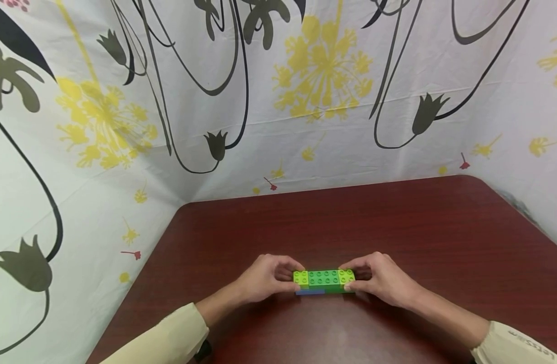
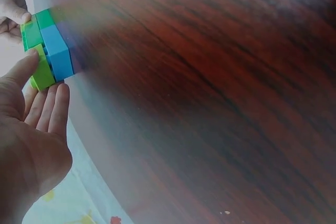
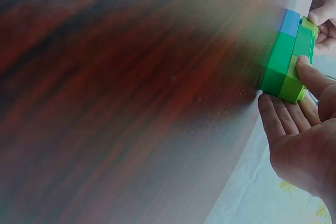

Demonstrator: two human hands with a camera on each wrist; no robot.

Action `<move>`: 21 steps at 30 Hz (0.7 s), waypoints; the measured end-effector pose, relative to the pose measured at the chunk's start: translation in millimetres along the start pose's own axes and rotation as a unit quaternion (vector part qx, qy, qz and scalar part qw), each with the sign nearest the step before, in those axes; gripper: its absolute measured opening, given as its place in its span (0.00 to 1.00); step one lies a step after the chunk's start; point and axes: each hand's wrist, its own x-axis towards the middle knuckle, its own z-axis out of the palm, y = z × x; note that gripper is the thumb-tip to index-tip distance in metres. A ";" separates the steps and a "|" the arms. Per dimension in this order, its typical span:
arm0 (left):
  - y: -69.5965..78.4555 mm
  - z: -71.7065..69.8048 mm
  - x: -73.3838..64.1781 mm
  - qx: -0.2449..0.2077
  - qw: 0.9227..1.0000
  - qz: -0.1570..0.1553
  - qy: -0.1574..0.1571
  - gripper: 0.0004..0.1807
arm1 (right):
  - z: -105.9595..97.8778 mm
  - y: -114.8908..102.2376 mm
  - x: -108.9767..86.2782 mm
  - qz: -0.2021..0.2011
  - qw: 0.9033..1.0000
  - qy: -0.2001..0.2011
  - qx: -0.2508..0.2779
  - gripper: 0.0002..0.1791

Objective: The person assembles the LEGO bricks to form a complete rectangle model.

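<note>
A two-layer block of toy building bricks stands on the table in front of me. Its top row has a green brick [image 1: 324,279] between a left lime brick [image 1: 300,279] and a right lime brick [image 1: 346,276]. Underneath lie a blue brick [image 2: 59,53] on the left and a darker green brick [image 3: 277,62] on the right. My left hand [image 1: 263,278] pinches the left lime brick, thumb on the near side and fingers round the far side. At the opposite end, my right hand [image 1: 386,281] grips the right lime brick the same way.
The dark red wooden table [image 1: 324,227] extends beyond the bricks to its far edge. A white cloth [image 1: 260,116] with flower prints hangs behind it and along both sides. Pale sleeves [image 1: 169,336] cover both forearms.
</note>
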 end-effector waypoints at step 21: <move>2.0 3.6 -2.2 0.061 0.998 0.014 0.018 0.20 | 0.5 -1.3 0.3 0.000 1.000 0.008 -0.018 0.20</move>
